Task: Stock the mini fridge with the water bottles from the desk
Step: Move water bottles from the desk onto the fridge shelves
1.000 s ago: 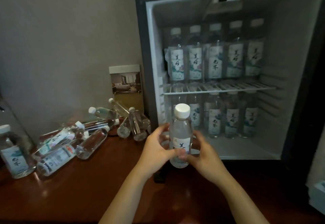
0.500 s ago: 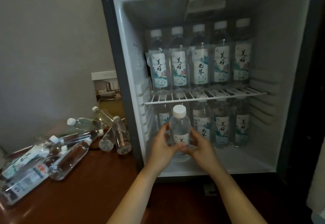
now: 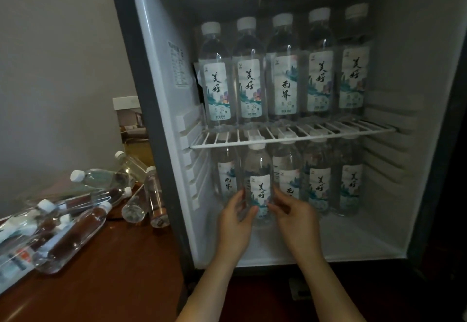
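Note:
A clear water bottle (image 3: 259, 180) with a white cap and a pale label stands upright on the lower floor of the open mini fridge (image 3: 161, 109), in front of the back row. My left hand (image 3: 236, 220) and my right hand (image 3: 294, 217) grip its lower part from both sides. Its cap sits just under the white wire shelf (image 3: 290, 138). Several labelled bottles (image 3: 283, 69) stand in a row on that shelf, and several more (image 3: 319, 182) stand behind on the lower floor. A pile of bottles (image 3: 75, 210) lies on the wooden desk (image 3: 106, 278) to the left.
A framed card (image 3: 131, 122) leans against the grey wall behind the pile. White floor shows at the front and right of the fridge's lower compartment (image 3: 353, 241). The dark fridge frame rises on the right edge.
Both hands have carried the bottle forward from over the desk into the lower compartment, under the wire shelf. The view has moved closer to the fridge.

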